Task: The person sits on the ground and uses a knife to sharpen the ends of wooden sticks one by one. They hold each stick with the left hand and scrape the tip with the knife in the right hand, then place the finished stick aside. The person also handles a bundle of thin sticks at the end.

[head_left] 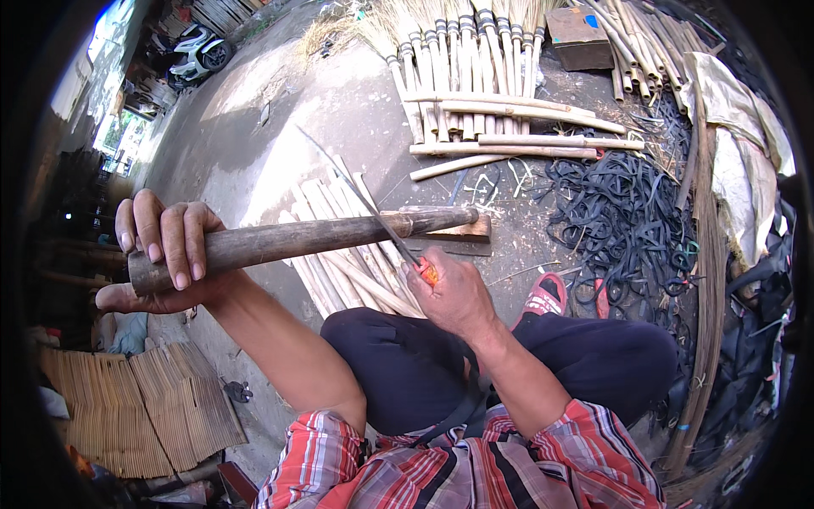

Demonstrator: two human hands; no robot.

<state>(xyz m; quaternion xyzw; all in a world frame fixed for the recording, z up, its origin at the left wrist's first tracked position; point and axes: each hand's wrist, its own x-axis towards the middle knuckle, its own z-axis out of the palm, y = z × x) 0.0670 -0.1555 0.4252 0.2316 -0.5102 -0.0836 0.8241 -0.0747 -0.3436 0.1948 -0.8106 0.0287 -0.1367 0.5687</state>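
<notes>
One pole [309, 238] sits cupped in my left hand [176, 242]; my right hand [458, 293] clenches the bladed tool [397, 239]; likely cutting, next needing steady pressure.

The pole [292, 241] looks like bamboo, its dark skin hard and mostly smooth with a faint sheen and broken by a ridged joint, while the knife [360, 192] has a thin blade of dull metal and the block [473, 232] is rough, raw wood. The pale sticks [318, 284] are smooth and faintly shiny, the black strips [623, 204] look like matt rubber, and the box [579, 41] is plain matt cardboard. Rough matt concrete makes the floor [237, 161], the trousers [390, 360] are soft matt cloth, and the sack [738, 182] is wrinkled fabric.
</notes>
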